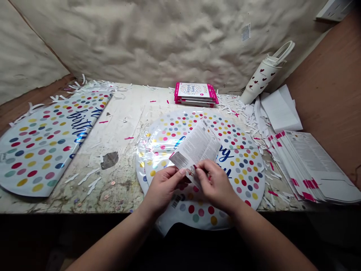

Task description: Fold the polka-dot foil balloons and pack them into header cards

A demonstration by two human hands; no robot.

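Observation:
A printed card sleeve (pixel 194 148), grey with fine text, is tilted up between both hands. My left hand (pixel 166 184) pinches its lower left edge with thumb and fingers. Closed on the lower right edge is my right hand (pixel 213 182); its fingertips partly hide that edge. Beneath the hands lie flat foil balloons (pixel 248 169), white with coloured dots and blue lettering, one on another. The card covers part of the lettering. The balloon's tail hangs over the table's front edge.
A folded dotted balloon (pixel 39 150) lies at left. Pink-edged packs (pixel 194 92) are stacked at the back. Flat card sleeves (pixel 313 162) lie at right, below white paper (pixel 282 109) and a tumbler with hearts (pixel 261 81). Paper scraps litter the worn table (pixel 118 131).

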